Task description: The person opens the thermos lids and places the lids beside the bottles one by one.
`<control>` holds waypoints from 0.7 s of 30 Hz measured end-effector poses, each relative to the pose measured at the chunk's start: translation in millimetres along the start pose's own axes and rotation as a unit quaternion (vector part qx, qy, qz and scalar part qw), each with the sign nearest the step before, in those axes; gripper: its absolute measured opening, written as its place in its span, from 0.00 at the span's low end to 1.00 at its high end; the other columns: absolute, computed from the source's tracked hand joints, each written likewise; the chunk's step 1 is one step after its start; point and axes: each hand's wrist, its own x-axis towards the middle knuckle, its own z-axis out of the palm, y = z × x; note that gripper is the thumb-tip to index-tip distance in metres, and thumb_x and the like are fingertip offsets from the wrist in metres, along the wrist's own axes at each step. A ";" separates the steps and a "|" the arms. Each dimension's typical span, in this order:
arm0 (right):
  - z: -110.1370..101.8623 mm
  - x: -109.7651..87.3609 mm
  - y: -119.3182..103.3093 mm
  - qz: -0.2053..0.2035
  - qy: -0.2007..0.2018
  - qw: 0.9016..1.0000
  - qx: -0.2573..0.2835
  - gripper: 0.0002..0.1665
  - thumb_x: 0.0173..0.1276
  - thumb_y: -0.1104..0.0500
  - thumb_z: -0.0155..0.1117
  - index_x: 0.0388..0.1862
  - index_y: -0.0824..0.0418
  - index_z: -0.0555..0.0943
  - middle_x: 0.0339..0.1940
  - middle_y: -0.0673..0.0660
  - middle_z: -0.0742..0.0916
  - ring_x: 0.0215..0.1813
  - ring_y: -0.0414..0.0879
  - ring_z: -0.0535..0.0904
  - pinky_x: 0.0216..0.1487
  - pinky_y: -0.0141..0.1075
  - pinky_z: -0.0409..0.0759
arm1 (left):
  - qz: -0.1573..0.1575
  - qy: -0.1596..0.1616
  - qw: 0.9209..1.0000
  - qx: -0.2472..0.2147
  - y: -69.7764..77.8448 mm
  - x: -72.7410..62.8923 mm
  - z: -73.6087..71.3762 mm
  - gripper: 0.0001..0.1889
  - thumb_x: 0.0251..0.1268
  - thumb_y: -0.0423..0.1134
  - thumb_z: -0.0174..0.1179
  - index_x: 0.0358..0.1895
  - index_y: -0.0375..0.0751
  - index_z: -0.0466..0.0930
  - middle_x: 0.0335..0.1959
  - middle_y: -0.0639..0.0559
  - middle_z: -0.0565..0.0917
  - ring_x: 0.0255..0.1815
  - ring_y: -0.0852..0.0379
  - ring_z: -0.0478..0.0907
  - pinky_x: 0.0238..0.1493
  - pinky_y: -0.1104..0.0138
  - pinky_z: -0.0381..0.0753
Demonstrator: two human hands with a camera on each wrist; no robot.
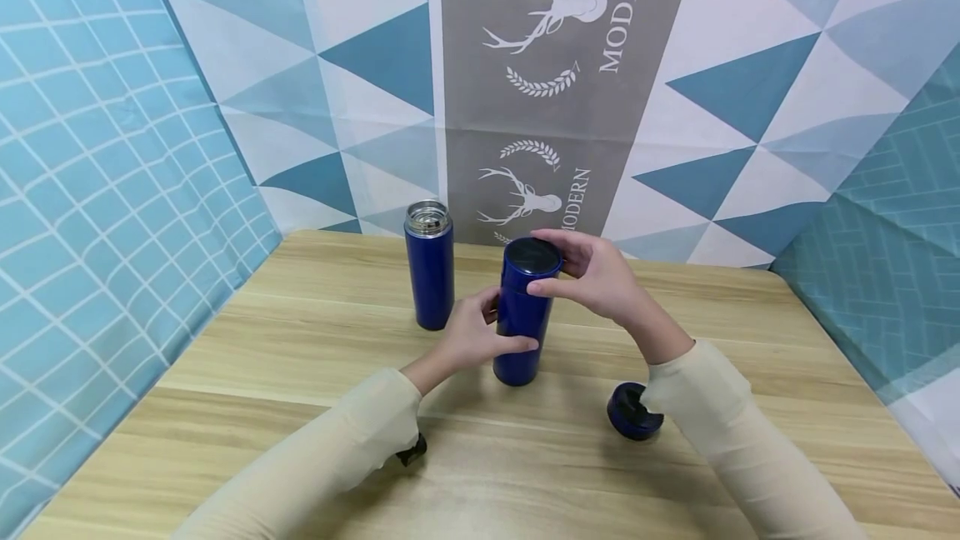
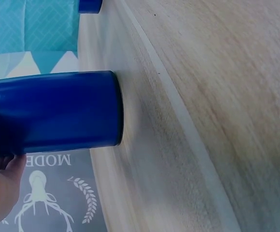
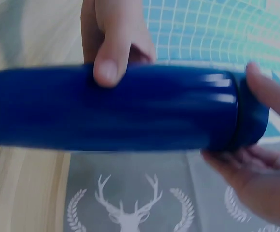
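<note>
A dark blue thermos bottle stands nearly upright in the middle, in both hands. My left hand grips its body, thumb laid across the near side. Around the lid at the top curls my right hand, thumb in front and fingers behind. In the right wrist view the lid sits on the bottle with a thin seam below it. The left wrist view shows the bottle's base close over the wood. Left of it stands a second blue thermos without a lid, its steel mouth showing.
A loose dark lid lies on the wooden table right beside my right sleeve, which covers part of it. Patterned cloth hangs behind the table's far edge. Blue tiled cloth hangs on the left.
</note>
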 end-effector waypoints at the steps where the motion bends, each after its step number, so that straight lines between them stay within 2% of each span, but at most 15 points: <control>1: -2.6 1.9 2.4 -0.007 -0.013 1.000 0.001 0.38 0.55 0.65 0.74 0.66 0.63 0.71 0.63 0.62 0.80 0.63 0.52 0.79 0.64 0.36 0.77 | -0.002 0.001 1.000 0.000 0.1 0.0 0.0 0.34 0.40 0.42 0.78 0.56 0.42 0.77 0.52 0.48 0.84 0.54 0.53 0.83 0.61 0.59 0.80; 7: -15.4 13.9 19.1 -0.061 -0.086 0.994 0.037 0.40 0.55 0.64 0.74 0.67 0.67 0.69 0.64 0.67 0.78 0.59 0.40 0.81 0.61 0.33 0.79 | -0.006 0.003 1.000 -0.001 -0.3 0.5 0.7 0.34 0.40 0.42 0.78 0.56 0.41 0.77 0.52 0.48 0.84 0.54 0.53 0.83 0.60 0.59 0.80; 10: -19.2 19.1 25.6 -0.080 -0.111 0.989 0.060 0.41 0.55 0.63 0.74 0.67 0.69 0.68 0.64 0.65 0.79 0.58 0.38 0.81 0.59 0.32 0.80 | -0.002 0.001 1.000 -0.001 -0.3 0.7 0.7 0.35 0.41 0.42 0.78 0.57 0.41 0.76 0.53 0.47 0.84 0.54 0.52 0.82 0.60 0.58 0.80; 17: -18.8 22.7 34.7 -0.104 -0.139 0.978 0.112 0.42 0.57 0.64 0.72 0.68 0.72 0.65 0.59 0.49 0.82 0.58 0.40 0.81 0.58 0.34 0.82 | -0.006 -0.002 1.000 0.003 -0.7 0.6 0.3 0.35 0.41 0.43 0.78 0.58 0.41 0.76 0.53 0.47 0.84 0.54 0.51 0.83 0.60 0.56 0.80; 21: -14.6 14.7 36.0 -0.107 -0.142 0.975 0.136 0.44 0.60 0.62 0.70 0.71 0.70 0.61 0.65 0.54 0.78 0.63 0.40 0.77 0.61 0.32 0.79 | -0.007 0.001 1.000 0.004 -2.1 -0.6 3.3 0.35 0.41 0.43 0.78 0.57 0.41 0.76 0.52 0.47 0.84 0.53 0.51 0.83 0.60 0.55 0.81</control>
